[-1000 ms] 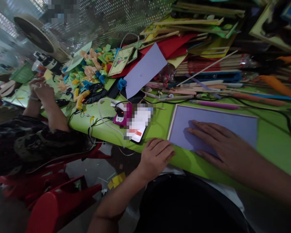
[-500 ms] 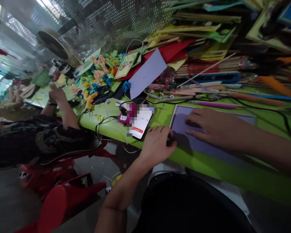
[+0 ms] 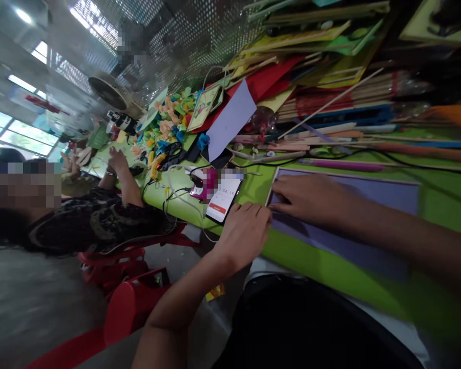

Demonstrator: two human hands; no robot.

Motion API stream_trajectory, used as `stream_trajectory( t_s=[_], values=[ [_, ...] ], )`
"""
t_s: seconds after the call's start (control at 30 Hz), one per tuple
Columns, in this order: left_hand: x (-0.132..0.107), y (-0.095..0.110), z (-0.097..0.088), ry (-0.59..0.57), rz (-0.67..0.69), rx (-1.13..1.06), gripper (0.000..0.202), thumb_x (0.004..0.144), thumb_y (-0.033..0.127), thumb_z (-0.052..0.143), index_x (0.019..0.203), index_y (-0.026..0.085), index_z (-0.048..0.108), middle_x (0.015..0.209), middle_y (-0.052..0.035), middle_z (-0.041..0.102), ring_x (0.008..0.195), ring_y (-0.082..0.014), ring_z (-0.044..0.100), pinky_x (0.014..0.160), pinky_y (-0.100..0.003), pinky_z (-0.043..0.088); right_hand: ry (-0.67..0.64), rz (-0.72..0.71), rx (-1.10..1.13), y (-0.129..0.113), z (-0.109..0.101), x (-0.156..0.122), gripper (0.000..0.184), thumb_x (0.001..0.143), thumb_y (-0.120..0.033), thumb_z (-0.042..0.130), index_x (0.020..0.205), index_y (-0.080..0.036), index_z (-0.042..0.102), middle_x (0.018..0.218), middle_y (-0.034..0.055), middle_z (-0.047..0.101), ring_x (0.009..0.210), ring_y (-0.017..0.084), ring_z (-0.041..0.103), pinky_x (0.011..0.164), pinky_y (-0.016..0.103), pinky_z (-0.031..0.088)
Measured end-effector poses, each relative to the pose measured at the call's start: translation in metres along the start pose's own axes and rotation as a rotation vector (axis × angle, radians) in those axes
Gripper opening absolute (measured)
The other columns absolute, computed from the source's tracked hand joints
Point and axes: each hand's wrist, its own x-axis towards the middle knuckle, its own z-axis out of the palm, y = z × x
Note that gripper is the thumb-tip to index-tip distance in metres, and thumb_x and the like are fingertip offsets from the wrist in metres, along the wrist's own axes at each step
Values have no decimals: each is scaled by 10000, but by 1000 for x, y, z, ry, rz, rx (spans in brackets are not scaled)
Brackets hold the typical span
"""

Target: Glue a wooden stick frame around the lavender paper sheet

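A lavender paper sheet in a thin wooden frame (image 3: 372,192) lies flat on the green table (image 3: 438,205). My right hand (image 3: 311,197) rests on the sheet's left part, fingers stretched toward its left edge. My left hand (image 3: 244,233) sits at the table's near edge by the frame's left corner, fingers curled and touching the frame edge. A phone (image 3: 223,197) with a lit screen lies just left of my left hand.
Scissors (image 3: 172,152), paper flowers (image 3: 167,120), cables, a loose lavender sheet (image 3: 230,120) and stacked coloured paper and sticks (image 3: 330,102) crowd the far side. Another person (image 3: 100,215) sits at left on red plastic stools (image 3: 134,302). A fan (image 3: 109,92) stands behind.
My right hand slid left across the lavender sheet to its left edge. My left hand moved up from the table edge to the frame's corner. The view swung left.
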Motion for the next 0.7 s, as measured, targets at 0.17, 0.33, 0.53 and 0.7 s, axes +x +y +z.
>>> stream_trajectory(
  t_s=[0.17, 0.33, 0.53, 0.7],
  values=[
    [-4, 6, -3, 26, 73, 135, 40, 986, 189, 591, 959, 190, 620, 949, -35, 704, 917, -231, 624, 786, -397, 414, 31, -6, 41, 1, 1, -1, 249, 994, -383, 504, 1002, -194, 666, 1037, 101, 744, 898, 249, 694, 595, 301, 324],
    [-6, 9, 1, 68, 70, 190, 52, 975, 186, 617, 925, 196, 625, 903, -22, 701, 885, -227, 618, 791, -391, 399, 51, -13, 63, 0, 1, -2, 292, 1004, -356, 469, 1080, -174, 685, 1077, 121, 740, 960, 279, 698, 615, 310, 348],
    [-2, 17, -5, 8, 83, 293, 92, 986, 153, 582, 904, 185, 607, 890, -29, 686, 891, -221, 619, 789, -377, 403, -34, 60, 91, 2, 5, 4, 270, 956, -418, 538, 1045, -204, 678, 1102, 118, 734, 980, 290, 694, 615, 322, 344],
    [0, 16, -4, 24, 138, 335, 100, 992, 157, 566, 899, 184, 591, 879, -28, 667, 873, -213, 605, 783, -366, 412, -9, 49, 99, 3, 8, 4, 274, 952, -420, 523, 1031, -208, 678, 1106, 130, 735, 976, 294, 683, 620, 344, 336]
  ],
)
